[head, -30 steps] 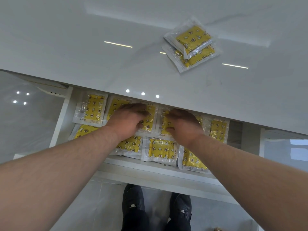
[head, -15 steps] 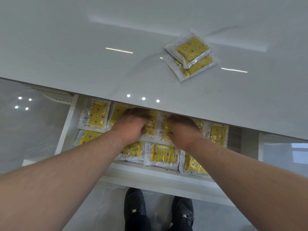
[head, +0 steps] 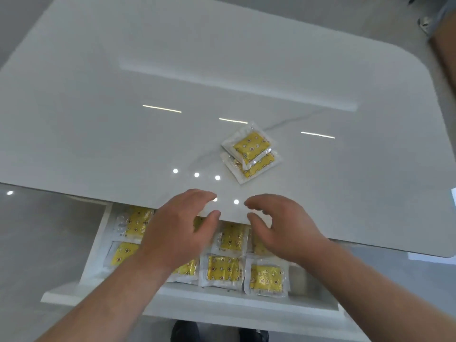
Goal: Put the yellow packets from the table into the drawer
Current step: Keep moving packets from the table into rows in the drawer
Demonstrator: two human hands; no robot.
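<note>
Left hand (head: 177,233), right hand (head: 288,228): empty, fingers loosely curved, over table (head: 123,144) edge | two stacked yellow packets (head: 251,148) near, beyond fingertips, untouched | drawer (head: 222,301) open below.

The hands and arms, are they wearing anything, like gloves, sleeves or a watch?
No. The left hand and the right hand are bare: no gloves, and no rings show. The left forearm and the right forearm are bare too, with no sleeve, watch or bracelet anywhere up to the edge of the picture.
</note>
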